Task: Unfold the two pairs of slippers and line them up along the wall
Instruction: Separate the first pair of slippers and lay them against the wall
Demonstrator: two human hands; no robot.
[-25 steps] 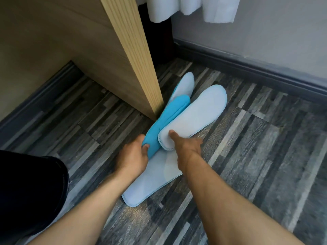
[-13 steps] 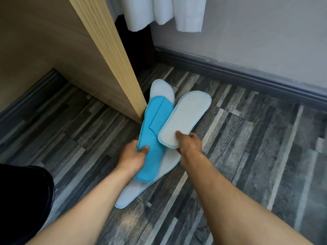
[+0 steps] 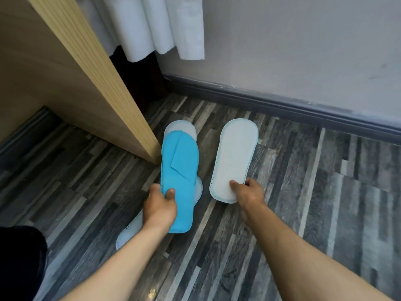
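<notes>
— Blue fabric is seen first: what is being held?

— A blue slipper [image 3: 179,177] is gripped near its heel end by the left hand [image 3: 159,206], thumb on top and fingers curled under its left edge. Its toe strap is folded flat against the insole. A white slipper sole [image 3: 233,159] is pinched at its near end by the right hand [image 3: 249,192], thumb pressed on the pale surface, fingers wrapped around its right edge.

— Where are the slippers placed?

— Both held slippers are pointed toward the wall [image 3: 303,51], side by side and apart, over the striped grey wood floor [image 3: 293,213]. Whether they are lifted or resting on the floor cannot be told. Beneath the blue slipper, two more pale slippers are partly covered: the rounded tip of one [image 3: 180,127] is shown beyond the blue toe, and another [image 3: 130,233] is seen slanting out toward the near left, under the left wrist.

— What surrounds them?

— A light wooden panel [image 3: 97,83] is stood just left of the blue slipper, its corner nearly touching it. A dark skirting board [image 3: 282,105] is run along the base of the wall, and white cloth [image 3: 162,25] is hung above the far corner. Dark clothing [image 3: 19,257] is visible at the near left edge.
</notes>
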